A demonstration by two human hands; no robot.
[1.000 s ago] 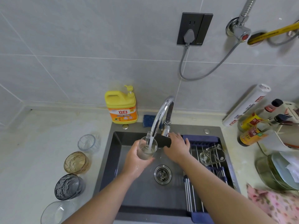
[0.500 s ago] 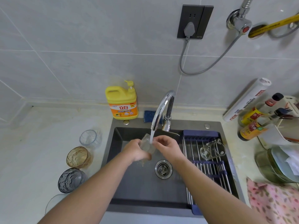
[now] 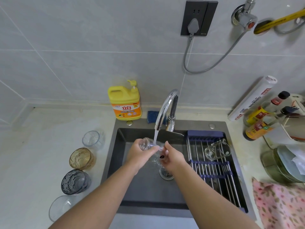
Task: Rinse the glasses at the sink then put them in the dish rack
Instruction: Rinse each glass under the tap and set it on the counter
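Note:
A small clear glass (image 3: 146,144) lies on its side under the running stream from the chrome faucet (image 3: 166,108), over the dark sink (image 3: 118,146). My left hand (image 3: 140,154) grips its base end. My right hand (image 3: 173,157) holds the rim end, fingers curled against it. A clear glass mug (image 3: 217,149) lies in the dish rack (image 3: 212,172) across the sink's right side. On the counter to the left stand several glasses: a clear one (image 3: 92,139), an amber one (image 3: 81,158), a grey one (image 3: 75,181), and another clear one (image 3: 61,207) partly behind my left arm.
A yellow detergent bottle (image 3: 125,101) and a blue sponge (image 3: 152,115) sit behind the sink. Sauce bottles (image 3: 259,123), a wrap roll (image 3: 252,100), stacked plates (image 3: 287,164) and a pink cloth (image 3: 280,205) crowd the right counter. A grey cable (image 3: 206,66) hangs from the wall socket.
My right hand left the faucet handle and joined the left on the glass. The glass went from upright, filling with water, to tipped on its side under the stream.

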